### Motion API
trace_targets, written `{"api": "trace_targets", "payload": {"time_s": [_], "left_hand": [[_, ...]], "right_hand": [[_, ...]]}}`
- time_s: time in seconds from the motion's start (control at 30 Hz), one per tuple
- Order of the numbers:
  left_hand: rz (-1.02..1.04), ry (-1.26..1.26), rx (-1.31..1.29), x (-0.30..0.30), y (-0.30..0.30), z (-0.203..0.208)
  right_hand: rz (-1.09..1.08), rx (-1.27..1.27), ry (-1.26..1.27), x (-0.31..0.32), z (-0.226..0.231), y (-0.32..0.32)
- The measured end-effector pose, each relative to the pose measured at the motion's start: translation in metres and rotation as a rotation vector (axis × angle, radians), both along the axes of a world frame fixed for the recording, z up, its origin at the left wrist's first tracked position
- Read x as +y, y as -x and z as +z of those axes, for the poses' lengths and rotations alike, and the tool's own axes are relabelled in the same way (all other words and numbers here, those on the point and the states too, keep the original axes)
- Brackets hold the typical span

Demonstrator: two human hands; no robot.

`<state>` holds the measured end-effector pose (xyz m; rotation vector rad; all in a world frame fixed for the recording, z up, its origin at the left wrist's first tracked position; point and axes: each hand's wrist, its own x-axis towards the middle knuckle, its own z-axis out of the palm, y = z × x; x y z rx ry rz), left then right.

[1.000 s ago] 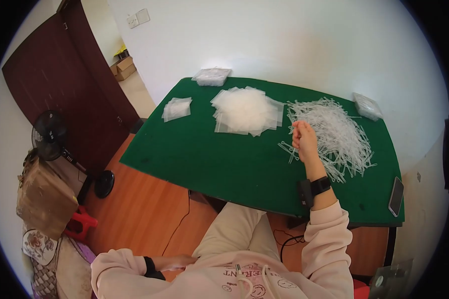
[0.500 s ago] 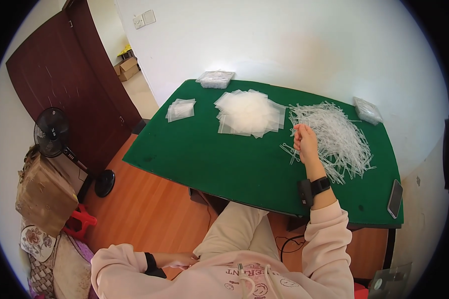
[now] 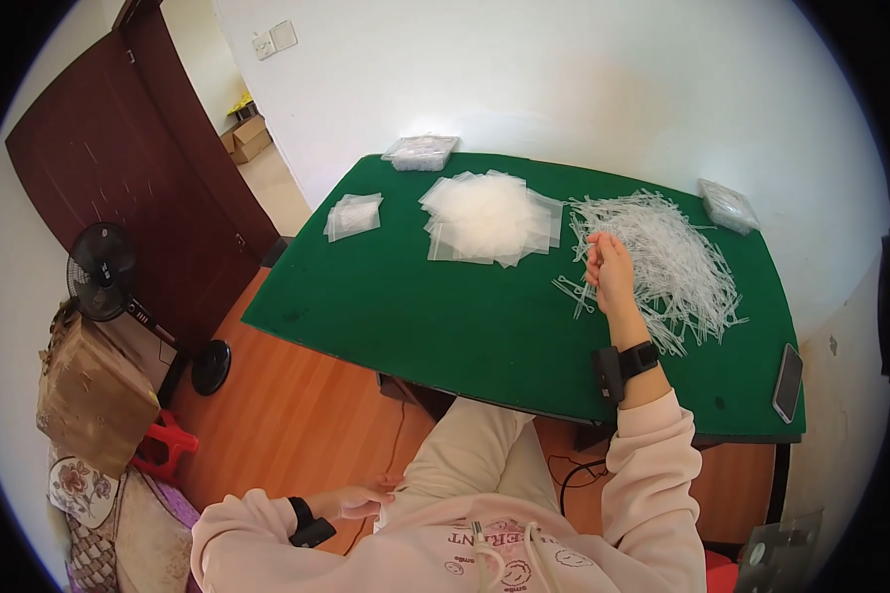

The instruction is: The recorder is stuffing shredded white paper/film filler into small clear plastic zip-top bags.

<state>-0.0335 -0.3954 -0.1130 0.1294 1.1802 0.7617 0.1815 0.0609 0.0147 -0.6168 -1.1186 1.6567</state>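
Note:
My right hand is over the left edge of a large heap of thin clear plastic sticks with looped ends. Its fingers are curled together, and whatever they may hold is too small to make out. A few loose sticks lie just left of that hand, apart from the main heap. Down at my lap, my left hand rests against the pale trousers near the sweatshirt hem, its fingers apart and nothing visible in them.
A spread pile of clear zip bags lies mid-table on green cloth, with a smaller bag stack to its left. Clear boxes stand along the back. A phone lies at the right edge; a fan stands left.
The view has shifted slightly. My right hand stays by the heap with fingers curled. My left hand has moved a little up and its fingers now show more apart.

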Motion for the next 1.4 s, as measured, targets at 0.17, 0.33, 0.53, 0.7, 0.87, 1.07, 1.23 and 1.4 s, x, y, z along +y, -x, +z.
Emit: {"api": "trace_targets", "payload": {"time_s": [0.17,0.33,0.53,0.7,0.87,1.07,1.23,1.4], "left_hand": [[-0.865,0.021,0.549,0.047,0.060,0.002],[-1.079,-0.427,0.185,0.137,0.036,0.144],[-1.092,-0.862,0.329,0.236,-0.003,0.226],[-0.778,-1.167,0.807,0.338,-0.020,0.208],[-0.724,-1.185,1.199,0.419,-0.057,0.171],[-0.870,-1.030,1.656,0.448,-0.093,0.130],[-0.864,-1.047,1.634,0.445,-0.094,0.131],[-0.867,-0.982,1.563,0.445,-0.092,0.136]], "right_hand": [[-0.052,0.140,0.007,0.009,0.002,-0.007],[0.028,0.228,0.010,0.006,0.014,-0.009],[0.134,0.190,-0.018,0.004,0.015,-0.013],[0.060,0.225,0.024,0.006,0.018,-0.014],[-0.253,0.347,0.113,0.023,0.014,-0.031],[-0.362,0.263,0.093,0.019,0.016,-0.031],[-0.320,0.178,0.054,0.011,0.016,-0.022],[-0.254,0.162,0.025,0.007,0.013,-0.012]]}}
